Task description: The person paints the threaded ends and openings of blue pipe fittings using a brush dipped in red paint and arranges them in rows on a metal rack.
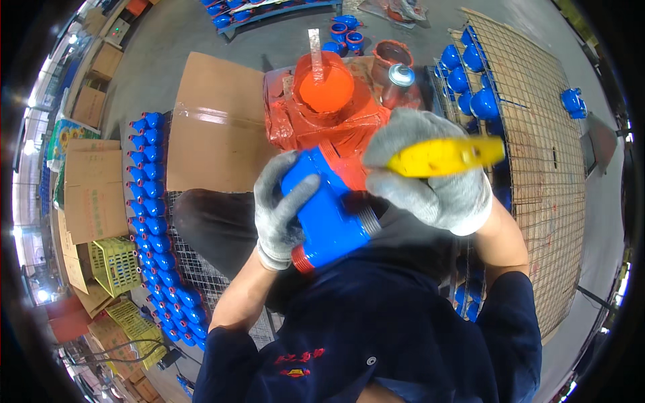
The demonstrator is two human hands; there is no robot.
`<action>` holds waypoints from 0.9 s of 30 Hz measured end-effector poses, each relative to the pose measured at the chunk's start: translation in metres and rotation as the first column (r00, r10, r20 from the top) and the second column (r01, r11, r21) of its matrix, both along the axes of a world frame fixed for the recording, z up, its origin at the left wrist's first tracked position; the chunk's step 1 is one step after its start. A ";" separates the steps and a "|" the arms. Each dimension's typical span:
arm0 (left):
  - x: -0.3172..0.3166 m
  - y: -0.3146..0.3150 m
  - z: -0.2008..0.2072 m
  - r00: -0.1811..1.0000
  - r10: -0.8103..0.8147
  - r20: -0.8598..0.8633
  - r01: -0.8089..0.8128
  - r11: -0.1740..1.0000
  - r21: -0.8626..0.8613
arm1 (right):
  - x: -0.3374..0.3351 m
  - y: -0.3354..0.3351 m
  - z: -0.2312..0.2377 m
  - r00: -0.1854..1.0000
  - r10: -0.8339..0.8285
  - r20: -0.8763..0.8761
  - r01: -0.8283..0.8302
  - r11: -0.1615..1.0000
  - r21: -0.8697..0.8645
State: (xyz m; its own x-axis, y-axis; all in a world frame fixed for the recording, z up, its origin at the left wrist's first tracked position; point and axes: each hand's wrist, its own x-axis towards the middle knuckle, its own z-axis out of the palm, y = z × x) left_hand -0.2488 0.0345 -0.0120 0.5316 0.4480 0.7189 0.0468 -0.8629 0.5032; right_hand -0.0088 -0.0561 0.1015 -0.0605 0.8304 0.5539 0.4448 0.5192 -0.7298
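Observation:
My gloved left hand (277,211) grips a blue-painted metal pipe fitting (327,221) by its left side, fingers wrapped round it. The fitting is tilted, with an orange-red threaded end at the lower left, another at the top, and a bare grey threaded port on the right. Close by on the right, my gloved right hand (430,171) is closed round a flat yellow handle (447,156), blurred by motion; its working end is hidden. Beyond both hands stands an open tub of orange-red paint (326,91) with a coated flat stick (315,54) upright in it.
Cardboard (215,127) lies left of the tub. A spray can (401,77) and a paint-smeared pot (392,54) stand to its right. Rows of blue fittings (154,221) line the left. Wire mesh over board (544,174) flanks the right. Yellow crates (114,265) sit far left.

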 end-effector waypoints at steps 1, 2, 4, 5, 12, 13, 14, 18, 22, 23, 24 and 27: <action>0.002 -0.001 0.000 0.999 0.039 0.024 -0.039 0.999 -0.023 | -0.002 0.002 -0.005 0.998 -0.052 0.043 0.047 0.991 0.124; 0.003 -0.001 0.002 0.996 0.071 0.048 -0.066 0.994 -0.090 | 0.000 0.003 -0.008 0.981 -0.045 0.190 0.005 0.979 0.203; 0.007 -0.003 0.006 0.989 0.143 0.040 -0.128 0.957 -0.262 | 0.002 0.003 -0.013 0.968 -0.044 0.248 -0.016 0.972 0.236; 0.006 -0.005 0.010 0.985 0.171 -0.037 -0.172 0.907 -0.386 | 0.002 0.003 -0.015 0.967 -0.038 0.252 -0.022 0.972 0.232; -0.002 0.001 0.022 0.960 0.111 0.255 0.232 0.184 -0.955 | 0.017 0.008 -0.034 0.922 0.006 0.386 -0.102 0.968 0.228; -0.004 0.005 0.021 0.968 0.083 0.236 0.215 0.203 -0.955 | 0.020 0.010 -0.039 0.957 0.034 0.287 -0.096 0.974 0.204; -0.005 0.007 0.019 0.924 0.156 0.350 0.353 0.013 -0.936 | 0.023 0.012 -0.046 0.981 0.060 0.183 -0.093 0.979 0.179; -0.011 0.015 0.013 0.664 0.311 0.679 0.726 -0.487 -0.486 | 0.034 0.017 -0.073 0.976 0.130 -0.173 -0.137 0.990 -0.028; -0.012 0.015 0.015 0.571 0.443 0.691 0.732 -0.656 -0.184 | 0.033 0.028 -0.104 0.885 0.149 -0.442 -0.210 0.973 -0.092; -0.011 0.013 0.016 0.555 0.472 0.685 0.746 -0.647 -0.158 | 0.033 0.030 -0.110 0.888 0.141 -0.437 -0.188 0.980 -0.066; -0.010 0.012 0.016 0.556 0.427 0.713 0.743 -0.641 -0.195 | 0.035 0.029 -0.115 0.888 0.144 -0.437 -0.190 0.980 -0.064; -0.008 0.004 0.015 0.626 0.421 0.657 0.741 -0.583 -0.333 | 0.040 0.024 -0.117 0.767 0.143 -0.625 -0.168 0.986 0.019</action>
